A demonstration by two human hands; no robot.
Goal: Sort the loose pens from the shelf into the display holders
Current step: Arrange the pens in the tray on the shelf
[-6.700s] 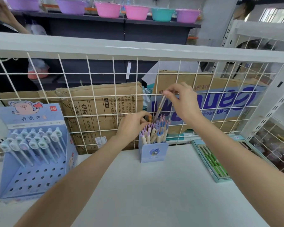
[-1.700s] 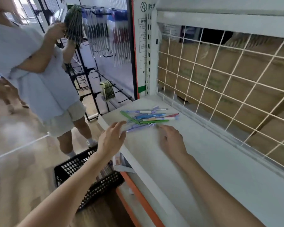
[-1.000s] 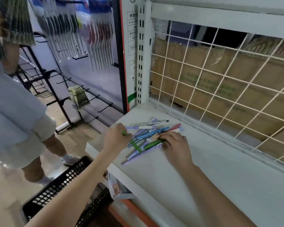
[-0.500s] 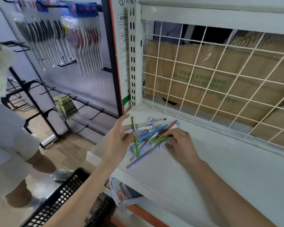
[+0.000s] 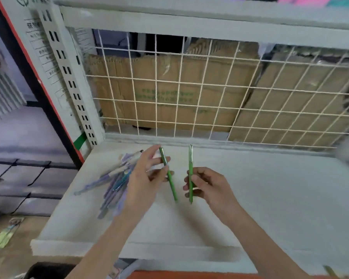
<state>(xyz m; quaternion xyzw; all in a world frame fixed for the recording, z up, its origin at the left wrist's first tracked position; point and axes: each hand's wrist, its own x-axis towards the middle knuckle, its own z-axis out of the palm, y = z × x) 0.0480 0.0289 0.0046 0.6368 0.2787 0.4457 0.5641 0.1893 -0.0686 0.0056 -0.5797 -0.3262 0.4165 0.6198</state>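
My left hand [image 5: 147, 178] pinches a green pen [image 5: 172, 185] that slants down to the right above the white shelf [image 5: 270, 198]. My right hand [image 5: 208, 185] grips a second green pen [image 5: 190, 158], held nearly upright. The two pens are a small gap apart. A loose heap of purple, blue and white pens [image 5: 115, 182] lies on the shelf to the left of my left hand, partly hidden by it. No display holder is in view.
A white wire grid [image 5: 210, 97] closes the back of the shelf, with cardboard boxes [image 5: 169, 93] behind it. A slotted white upright [image 5: 69, 77] stands at the left corner. The shelf's front edge [image 5: 129, 250] runs below my forearms.
My right hand has lifted a second green pen off the heap and now holds it upright. My left hand still holds its green pen, now over the shelf. The view has turned right.
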